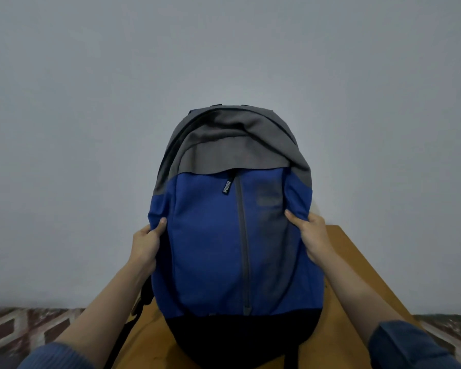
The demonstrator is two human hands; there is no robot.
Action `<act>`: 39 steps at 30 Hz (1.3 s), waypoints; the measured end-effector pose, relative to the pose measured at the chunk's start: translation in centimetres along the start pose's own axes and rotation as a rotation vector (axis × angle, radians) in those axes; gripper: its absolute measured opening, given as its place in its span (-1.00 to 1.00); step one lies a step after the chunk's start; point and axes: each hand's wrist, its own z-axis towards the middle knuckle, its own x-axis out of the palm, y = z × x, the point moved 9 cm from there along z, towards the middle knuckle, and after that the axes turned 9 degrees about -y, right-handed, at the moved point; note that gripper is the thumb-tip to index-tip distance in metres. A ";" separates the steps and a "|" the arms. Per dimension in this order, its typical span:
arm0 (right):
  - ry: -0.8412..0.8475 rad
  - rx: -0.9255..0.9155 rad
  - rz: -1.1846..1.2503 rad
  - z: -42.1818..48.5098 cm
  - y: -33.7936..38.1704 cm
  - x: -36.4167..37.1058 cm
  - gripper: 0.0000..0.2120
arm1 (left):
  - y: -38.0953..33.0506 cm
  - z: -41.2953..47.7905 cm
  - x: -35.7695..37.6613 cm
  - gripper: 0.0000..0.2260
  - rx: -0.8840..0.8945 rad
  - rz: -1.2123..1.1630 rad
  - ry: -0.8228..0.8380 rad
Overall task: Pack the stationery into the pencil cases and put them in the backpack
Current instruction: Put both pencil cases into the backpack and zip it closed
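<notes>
Blue sleeves (410, 347) enter at the lower corners of the frame. Both hands grip the backpack (210, 249) at mid-height: left hand (147, 246) pinches its left edge, thumb on the front; right hand (314, 238) clasps its right edge likewise. Backpack stands upright at frame centre on the wooden table (357, 275), blue body, grey top, black base. Front zip (244, 249) runs vertically and is closed. Grey wall (91, 102) fills the upper frame.

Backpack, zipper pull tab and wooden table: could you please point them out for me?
backpack (205, 249): head view, blue front panel.
zipper pull tab (227, 187): head view, black tab's middle.
wooden table (343, 249): head view, bare top right of the bag.
</notes>
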 end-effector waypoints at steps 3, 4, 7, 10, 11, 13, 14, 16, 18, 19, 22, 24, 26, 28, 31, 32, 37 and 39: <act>0.006 0.018 0.012 0.3 -0.1 -0.5 -0.95 | 0.0 -0.1 -0.1 -0.85 0.008 -0.017 0.028; 0.009 0.025 0.010 0.3 -0.3 -0.7 -0.93 | -0.1 -0.2 0.1 -0.82 0.017 -0.003 0.053; 0.039 0.039 -0.022 -0.2 -1.0 -0.7 -0.78 | 0.3 -1.2 1.2 -0.63 0.061 0.058 0.227; 0.137 0.082 -0.074 -2.0 -2.8 -0.1 -0.73 | 1.6 -2.8 2.2 -0.36 0.139 0.152 0.391; 0.179 0.112 -0.089 -2.6 -3.6 0.3 -0.73 | 2.1 -2.8 2.3 -0.32 0.151 0.182 0.397; 0.238 0.144 -0.156 -3.8 -5.4 0.7 -0.65 | 3.2 -2.6 2.3 -0.22 0.142 0.242 0.391; 0.242 0.144 -0.195 -4.2 -6.1 0.8 -0.57 | 3.6 -2.6 2.3 -0.17 0.142 0.271 0.397; 0.208 0.145 -0.249 -4.3 -7.3 0.3 -0.37 | 4.6 -2.8 2.3 -0.10 0.127 0.321 0.419; 0.180 0.164 -0.245 -4.3 -8.2 0.2 -0.38 | 5.7 -3.1 2.2 -0.10 0.096 0.326 0.429; 0.171 0.176 -0.221 -4.3 -8.5 0.2 -0.47 | 6.1 -3.1 2.2 -0.11 0.090 0.319 0.417; 0.145 0.176 -0.189 -3.9 -8.4 0.7 -0.65 | 6.5 -2.2 2.2 -0.12 0.084 0.290 0.349; 0.144 0.177 -0.165 -2.9 -8.2 1.1 -0.70 | 5.9 -1.0 2.4 -0.17 0.099 0.279 0.326; 0.155 0.174 -0.143 -1.3 -7.6 1.8 -0.69 | 4.7 0.4 3.1 -0.26 0.114 0.271 0.314; 0.161 0.132 -0.111 1.4 -6.7 3.1 -0.66 | 2.9 2.7 4.7 -0.27 0.146 0.253 0.325; 0.161 0.051 -0.066 6.5 -5.1 5.6 -0.67 | -0.3 7.2 7.8 -0.22 0.203 0.239 0.342; 0.163 0.035 -0.053 7.5 -4.5 6.0 -0.67 | -1.2 8.0 8.7 -0.22 0.215 0.240 0.352; 0.193 -0.002 -0.029 15.5 -5.4 9.8 -0.74 | -3.6 15.4 13.5 -0.42 0.272 0.263 0.379; 0.204 -0.004 -0.022 17.6 -6.5 10.7 -0.74 | -3.5 17.6 14.5 -0.40 0.285 0.276 0.386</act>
